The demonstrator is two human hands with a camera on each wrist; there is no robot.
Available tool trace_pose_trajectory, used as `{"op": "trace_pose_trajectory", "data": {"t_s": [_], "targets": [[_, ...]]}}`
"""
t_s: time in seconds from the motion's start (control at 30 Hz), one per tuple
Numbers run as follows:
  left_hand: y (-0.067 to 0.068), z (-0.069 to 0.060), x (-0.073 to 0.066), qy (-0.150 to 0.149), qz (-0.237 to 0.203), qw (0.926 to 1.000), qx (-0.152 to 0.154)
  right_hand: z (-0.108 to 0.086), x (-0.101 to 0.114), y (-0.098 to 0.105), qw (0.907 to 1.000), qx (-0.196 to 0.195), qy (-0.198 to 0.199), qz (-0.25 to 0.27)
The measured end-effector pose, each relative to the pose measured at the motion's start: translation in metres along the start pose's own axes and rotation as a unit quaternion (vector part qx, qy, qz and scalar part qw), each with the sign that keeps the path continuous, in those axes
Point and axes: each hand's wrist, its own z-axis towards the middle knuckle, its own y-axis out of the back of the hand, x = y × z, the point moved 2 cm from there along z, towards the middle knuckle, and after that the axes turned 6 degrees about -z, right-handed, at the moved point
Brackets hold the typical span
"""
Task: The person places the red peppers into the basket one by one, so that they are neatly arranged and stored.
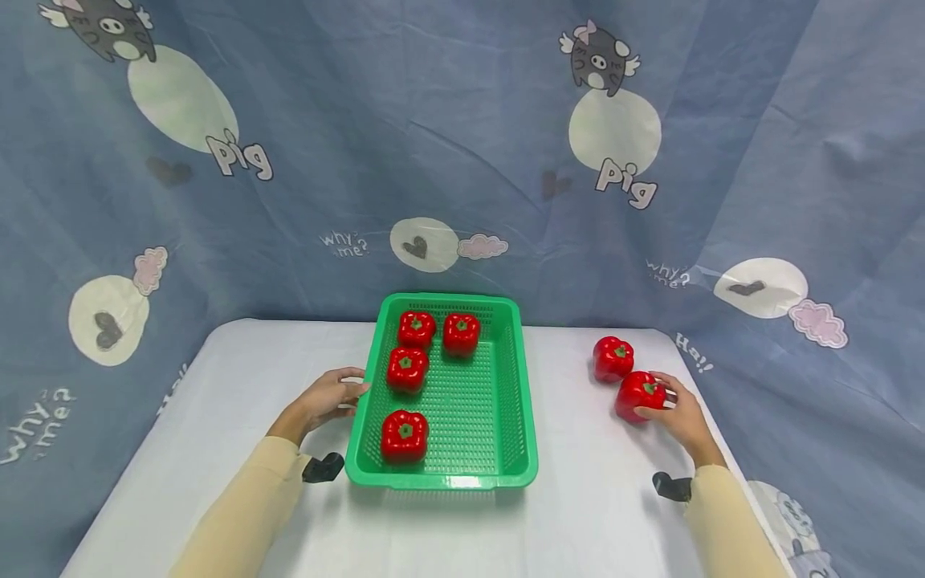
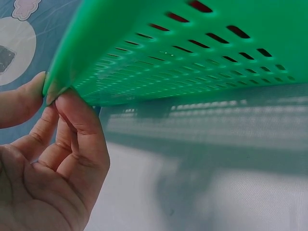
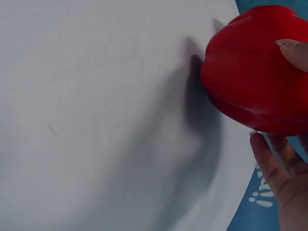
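My left hand (image 1: pixel 332 399) is at the left side of a green plastic basket (image 1: pixel 531 417). In the left wrist view, thumb and fingers pinch the basket's rim (image 2: pixel 72 53). Several red bell peppers lie in the basket, one near its front left corner (image 1: pixel 405 437). Off to the right, my right hand (image 1: pixel 679 413) holds a red bell pepper (image 1: pixel 636 395) with a green stem. In the right wrist view the thumb lies on one side of this pepper (image 3: pixel 255 72) and the fingers on the other. A second loose bell pepper (image 1: pixel 613 358) sits just behind it on the table.
The white table (image 1: pixel 578 506) carries the basket near its middle. Behind and around the table hangs a blue patterned cloth (image 1: pixel 462 160). Each wrist bears a dark strap-like piece, such as the right one (image 1: pixel 672 486).
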Motion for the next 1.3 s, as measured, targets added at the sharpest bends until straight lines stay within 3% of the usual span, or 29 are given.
{"op": "trace_pose_trajectory", "data": {"t_s": [0.67,0.87,1.3], "targets": [[-0.001,-0.002,-0.003,0.0,-0.001,1.0,0.005,-0.007,0.038,-0.009,0.9978,0.036,0.054,0.013],[-0.001,-0.002,-0.003,-0.001,-0.002,1.0,0.003,-0.008,0.057,-0.011,0.9975,0.042,0.057,0.012],[-0.002,-0.005,-0.005,0.0,-0.002,1.0,0.004,-0.013,0.095,-0.013,0.9931,0.048,0.107,0.003]]}}
